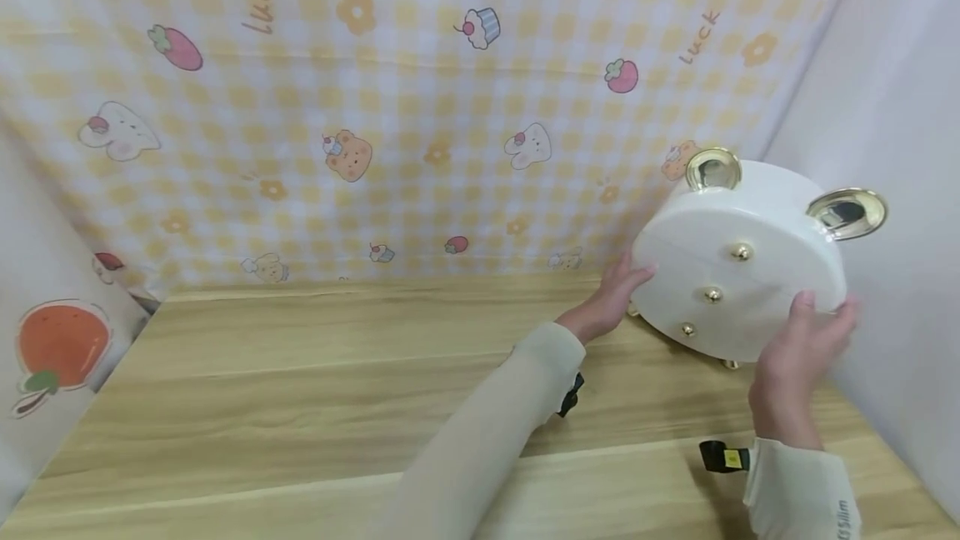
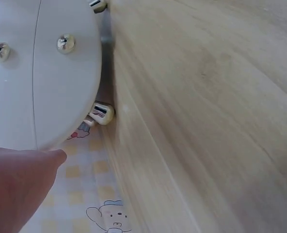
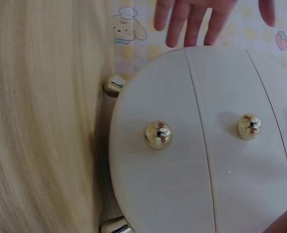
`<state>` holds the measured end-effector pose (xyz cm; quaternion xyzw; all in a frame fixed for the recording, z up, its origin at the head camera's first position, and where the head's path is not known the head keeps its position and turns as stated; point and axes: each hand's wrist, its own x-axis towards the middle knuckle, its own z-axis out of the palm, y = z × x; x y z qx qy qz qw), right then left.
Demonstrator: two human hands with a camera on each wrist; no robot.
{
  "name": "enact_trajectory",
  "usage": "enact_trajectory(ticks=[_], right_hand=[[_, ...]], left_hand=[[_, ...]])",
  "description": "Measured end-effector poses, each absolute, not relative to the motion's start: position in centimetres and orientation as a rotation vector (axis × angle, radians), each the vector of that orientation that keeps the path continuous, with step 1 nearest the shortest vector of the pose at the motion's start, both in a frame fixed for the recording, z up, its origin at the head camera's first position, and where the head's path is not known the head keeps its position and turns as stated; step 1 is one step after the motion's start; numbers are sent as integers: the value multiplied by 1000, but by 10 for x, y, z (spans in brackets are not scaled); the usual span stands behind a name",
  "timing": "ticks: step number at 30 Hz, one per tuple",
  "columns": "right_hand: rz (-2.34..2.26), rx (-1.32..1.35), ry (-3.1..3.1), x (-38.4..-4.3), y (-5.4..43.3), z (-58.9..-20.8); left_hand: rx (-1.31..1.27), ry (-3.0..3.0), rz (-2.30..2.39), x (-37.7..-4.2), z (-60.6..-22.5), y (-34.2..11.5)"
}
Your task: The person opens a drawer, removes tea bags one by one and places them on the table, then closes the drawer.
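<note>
A round white box (image 1: 720, 273) with gold knobs and two gold-rimmed ears on top stands on small gold feet at the right back of the table. Seams cross its front between the knobs. My left hand (image 1: 607, 302) is at the box's left side; in the right wrist view its fingers (image 3: 194, 22) look straight and spread, tips right at the box's edge. My right hand (image 1: 798, 361) lies at the right lower side, slightly blurred, thumb over the front face and fingers stretched along the edge.
The wood-grain table (image 1: 300, 390) stretches off to the left. Behind it hangs a yellow checked cloth (image 1: 420, 107) with cartoon prints. A pale wall panel (image 1: 900, 190) rises close on the right of the box, another (image 1: 45, 232) on the left.
</note>
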<state>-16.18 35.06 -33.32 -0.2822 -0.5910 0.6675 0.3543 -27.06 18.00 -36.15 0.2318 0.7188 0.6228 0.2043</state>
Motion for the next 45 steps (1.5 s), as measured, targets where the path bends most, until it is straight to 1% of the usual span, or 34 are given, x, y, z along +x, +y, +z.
enact_trajectory(ticks=[4,16,23,32,39,45], right_hand=[[1654,-787,-1585,-163,346,-340],[1665,-797,-1573,-163,345,-337],[1654,-808,-1606,-164,344,-339],[1609,-725,-1626,-170,332,-344],[1569,-681,-1713,-168,320,-347],[1492,-657,-1791,-172,316,-350]], left_hand=[[621,2002,1731,-266,-360,177],[565,1995,1820,-265,-358,176],[758,1800,1965,-267,-362,173],[632,1934,1823,-252,-361,142],[575,1920,1862,-234,-362,125],[553,1891,1921,-227,-368,113]])
